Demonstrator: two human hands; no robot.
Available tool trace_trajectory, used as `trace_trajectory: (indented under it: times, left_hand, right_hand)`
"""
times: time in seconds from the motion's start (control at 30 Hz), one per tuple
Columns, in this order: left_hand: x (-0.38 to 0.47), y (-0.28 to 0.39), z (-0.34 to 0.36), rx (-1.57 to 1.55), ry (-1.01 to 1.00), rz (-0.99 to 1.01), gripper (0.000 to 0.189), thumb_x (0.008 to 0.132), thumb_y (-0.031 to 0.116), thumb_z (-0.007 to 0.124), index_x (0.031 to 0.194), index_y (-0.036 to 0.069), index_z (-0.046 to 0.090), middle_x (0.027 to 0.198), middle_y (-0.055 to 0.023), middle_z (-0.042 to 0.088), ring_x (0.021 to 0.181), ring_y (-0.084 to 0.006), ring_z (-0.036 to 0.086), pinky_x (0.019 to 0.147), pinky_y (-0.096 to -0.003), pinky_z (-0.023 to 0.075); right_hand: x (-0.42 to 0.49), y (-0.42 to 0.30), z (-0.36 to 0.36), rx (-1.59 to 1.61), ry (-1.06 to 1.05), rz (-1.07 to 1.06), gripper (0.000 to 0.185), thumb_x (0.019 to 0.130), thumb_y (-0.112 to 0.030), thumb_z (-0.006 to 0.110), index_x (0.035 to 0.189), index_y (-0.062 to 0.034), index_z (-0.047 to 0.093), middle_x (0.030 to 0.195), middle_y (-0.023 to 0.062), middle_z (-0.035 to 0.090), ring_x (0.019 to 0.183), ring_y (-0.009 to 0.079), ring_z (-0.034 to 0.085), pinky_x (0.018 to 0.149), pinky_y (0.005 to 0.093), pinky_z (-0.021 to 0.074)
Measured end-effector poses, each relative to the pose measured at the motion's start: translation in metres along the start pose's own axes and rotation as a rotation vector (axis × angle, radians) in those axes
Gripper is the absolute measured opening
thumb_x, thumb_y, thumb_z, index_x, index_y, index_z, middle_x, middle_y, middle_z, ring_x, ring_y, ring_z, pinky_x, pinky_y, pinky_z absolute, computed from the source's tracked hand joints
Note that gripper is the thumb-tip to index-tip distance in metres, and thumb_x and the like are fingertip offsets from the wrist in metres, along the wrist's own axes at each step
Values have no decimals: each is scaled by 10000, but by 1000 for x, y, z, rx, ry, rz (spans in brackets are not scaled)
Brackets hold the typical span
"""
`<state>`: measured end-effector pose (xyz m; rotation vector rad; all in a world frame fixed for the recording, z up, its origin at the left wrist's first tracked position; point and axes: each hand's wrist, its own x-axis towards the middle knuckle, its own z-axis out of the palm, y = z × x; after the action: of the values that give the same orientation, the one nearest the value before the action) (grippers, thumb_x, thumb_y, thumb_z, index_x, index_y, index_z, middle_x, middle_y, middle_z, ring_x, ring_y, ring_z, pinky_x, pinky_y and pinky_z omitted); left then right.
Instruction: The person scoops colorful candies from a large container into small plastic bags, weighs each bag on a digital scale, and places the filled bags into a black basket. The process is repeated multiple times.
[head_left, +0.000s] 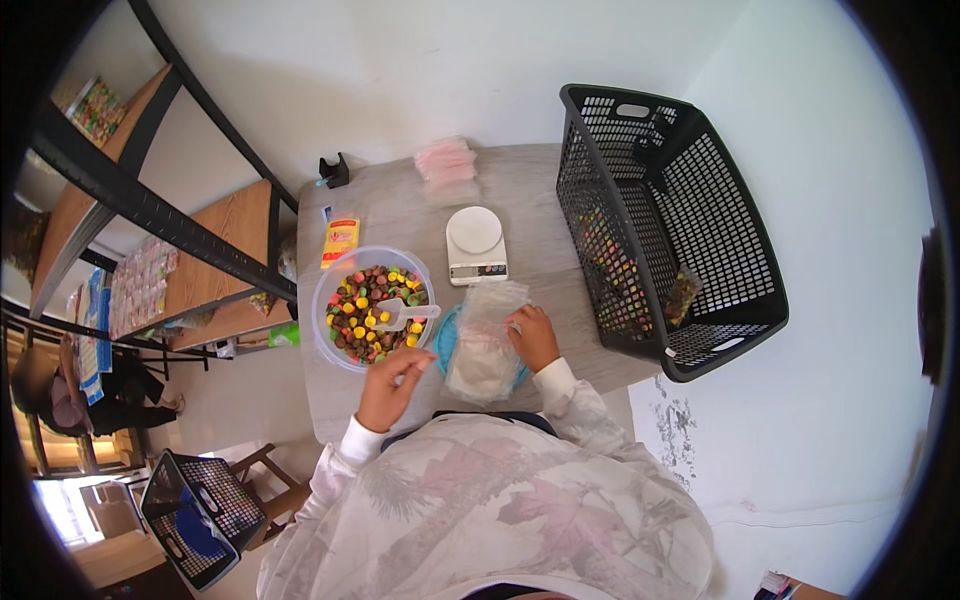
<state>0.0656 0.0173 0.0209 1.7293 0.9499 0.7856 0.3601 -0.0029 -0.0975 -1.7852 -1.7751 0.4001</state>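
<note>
My left hand is raised beside the right rim of a clear plastic tub, thumb and fingertips pinched together; nothing shows between them. Button-shaped candies in brown, yellow, green and red fill the tub, and a clear scoop rests on them. Just in front of me, a stack of clear plastic bags lies over a round blue dish, which it mostly hides. My right hand pinches the right edge of the stack's bags. Beyond them stands a white digital kitchen scale with a bare platform.
A tall black plastic crate at right holds filled candy bags. More bags lie at the table's back, near a black holder. A yellow packet touches the tub. Shelving borders the left; a person sits beyond.
</note>
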Motion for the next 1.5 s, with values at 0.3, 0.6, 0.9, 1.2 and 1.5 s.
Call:
trace_trajectory:
  times: [0.3,0.6,0.9,1.2,1.5]
  left_hand:
    - [-14,-49,35,131,-342,-88,269,945,175,643,1182,49,657,1125,-129,665,968,-289,662,831,-348,544]
    - [-7,-128,78,406,-325,27,520,872,206,692,1354,103,528,1458,-151,463,1285,-393,471,1055,-441,429]
    - [-5,-129,90,488,-326,-27,860,722,108,803,1463,94,367,1543,-142,343,1299,-402,449,1078,-447,418]
    - [-1,-138,96,578,-313,-47,884,708,156,833,1458,100,369,1510,-99,405,1319,-347,446,1040,-490,445]
    - [-5,-126,92,794,-383,-36,878,733,198,822,1489,195,376,1596,-34,289,1332,-269,440,981,-506,468]
  right_hand:
    - [-14,4,38,-115,-36,84,254,731,-129,774,947,-65,655,1009,114,586,1003,329,557,861,428,461]
    - [-21,10,49,-70,-32,106,161,777,-133,720,898,-61,641,980,126,593,987,344,565,861,443,467]
    - [-23,11,53,9,-31,102,114,881,-137,610,865,-42,550,897,180,616,892,395,588,775,474,467]
    - [-24,28,53,137,-90,306,167,992,-204,519,1046,-61,451,845,226,658,771,447,628,696,512,476]
    - [-22,24,40,71,12,87,134,981,-142,527,1061,-59,459,873,222,638,809,430,618,706,502,473]
